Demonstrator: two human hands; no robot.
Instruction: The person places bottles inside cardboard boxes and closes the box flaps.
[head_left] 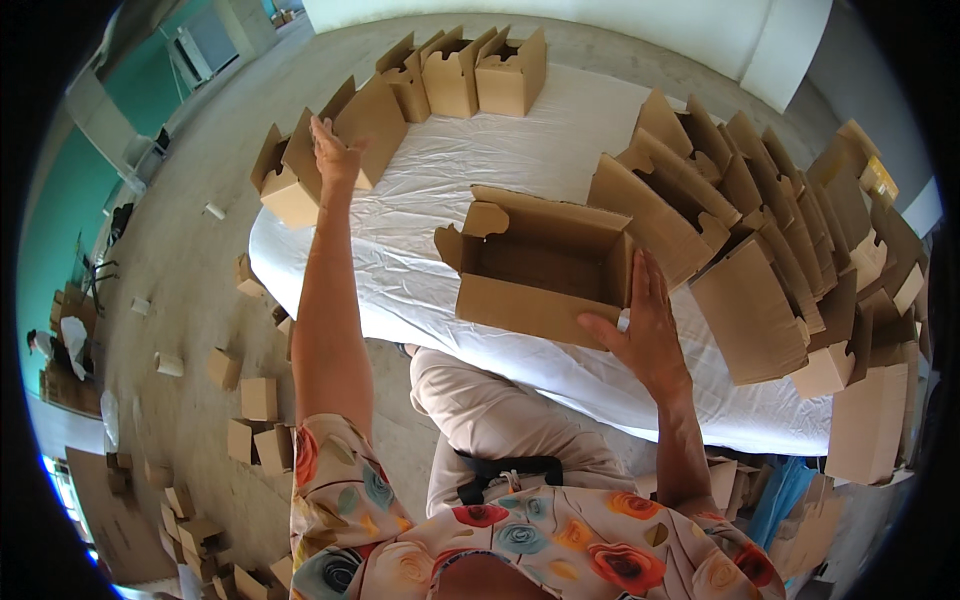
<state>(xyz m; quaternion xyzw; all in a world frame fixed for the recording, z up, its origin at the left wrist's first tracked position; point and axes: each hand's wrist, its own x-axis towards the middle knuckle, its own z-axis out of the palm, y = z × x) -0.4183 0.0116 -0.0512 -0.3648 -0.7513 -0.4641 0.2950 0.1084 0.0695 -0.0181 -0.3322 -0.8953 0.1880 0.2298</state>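
Floral sleeves are seen closest to the lens, with both bare forearms stretched out from them over a surface draped in a white sheet. An open cardboard box, erected with its flaps still up, is steadied at the near edge of that sheet by the right hand, whose grip is laid flat against the box's right side, fingers together and thumb hooked under the front wall. Far to the left of this box, the left hand is held spread, nothing pinched, just at a folded box on the sheet's corner. Beyond the open box, a row of finished boxes is lined up; to its right, many boxes are packed close, so much folding appears done, and closing the flaps is judged to remain.
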